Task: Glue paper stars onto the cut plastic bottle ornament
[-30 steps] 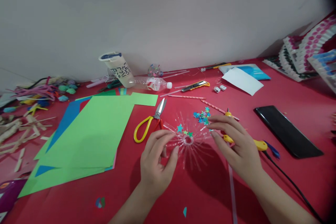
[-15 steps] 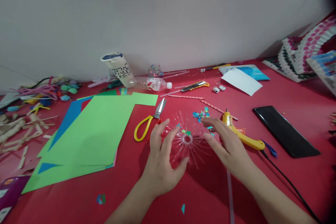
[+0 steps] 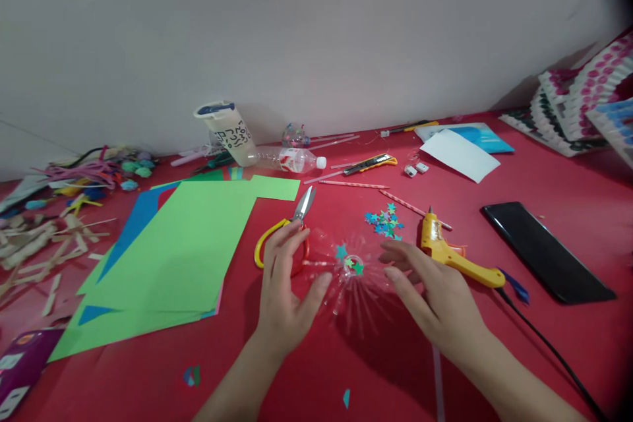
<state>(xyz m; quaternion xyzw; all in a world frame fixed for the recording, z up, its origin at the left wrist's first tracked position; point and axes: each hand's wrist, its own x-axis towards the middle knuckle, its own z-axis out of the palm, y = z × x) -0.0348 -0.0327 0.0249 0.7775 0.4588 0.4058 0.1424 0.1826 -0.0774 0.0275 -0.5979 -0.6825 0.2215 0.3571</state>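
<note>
Between my two hands on the red table stands a clear plastic bottle piece [image 3: 363, 306] cut into thin spread strips, with a ring at its middle. A few paper stars [image 3: 341, 251] in blue and green lie at that ring. My left hand [image 3: 287, 283] is at its left side, fingers apart and curved, partly covering the scissors [image 3: 301, 208] with yellow and red handles. On the other side my right hand [image 3: 428, 290] hovers with fingers spread, near the yellow glue gun [image 3: 445, 250]. Neither hand holds anything. A small heap of star sequins [image 3: 386, 221] lies just beyond.
Green paper sheets [image 3: 182, 244] cover the left. Behind are a plastic bottle [image 3: 291, 159], a white cup [image 3: 230, 132], a utility knife [image 3: 368, 165] and striped sticks [image 3: 353, 184]. At right lies a black phone-like slab [image 3: 546, 250]; the glue gun's cord [image 3: 548, 346] runs toward me.
My left hand has moved left, away from the cut bottle piece, and now overlaps the scissors' handles. The stars at the ring sit differently. My right hand has shifted slightly; the view has moved a little.
</note>
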